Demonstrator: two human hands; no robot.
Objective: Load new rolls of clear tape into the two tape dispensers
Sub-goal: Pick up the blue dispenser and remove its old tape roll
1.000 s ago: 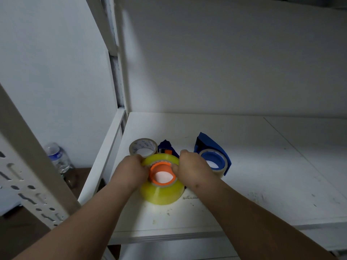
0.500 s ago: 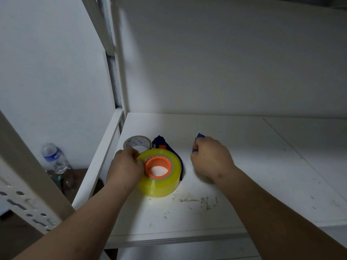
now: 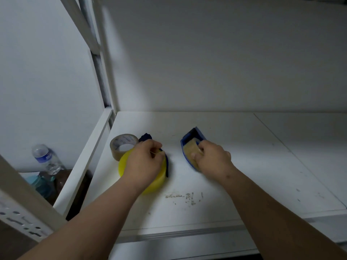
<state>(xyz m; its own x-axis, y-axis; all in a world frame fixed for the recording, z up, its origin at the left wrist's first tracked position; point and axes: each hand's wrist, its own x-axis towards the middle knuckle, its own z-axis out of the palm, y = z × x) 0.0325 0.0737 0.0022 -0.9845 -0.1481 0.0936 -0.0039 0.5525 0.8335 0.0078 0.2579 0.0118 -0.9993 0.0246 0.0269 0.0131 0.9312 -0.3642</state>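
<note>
left hand (image 3: 144, 162) curls over the yellow roll (image 3: 129, 166) on the shelf (image 3: 244, 166); right hand (image 3: 210, 158) fingers clamp the roll in the blue dispenser (image 3: 189, 137). steady each dispenser, seat rolls squarely on hubs.

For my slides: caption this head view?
Left hand on yellow tape roll; right hand grips roll in blue dispenser.

A storeroom: bare white metal shelving (image 3: 244, 166) with slotted uprights (image 3: 16, 212).
</note>
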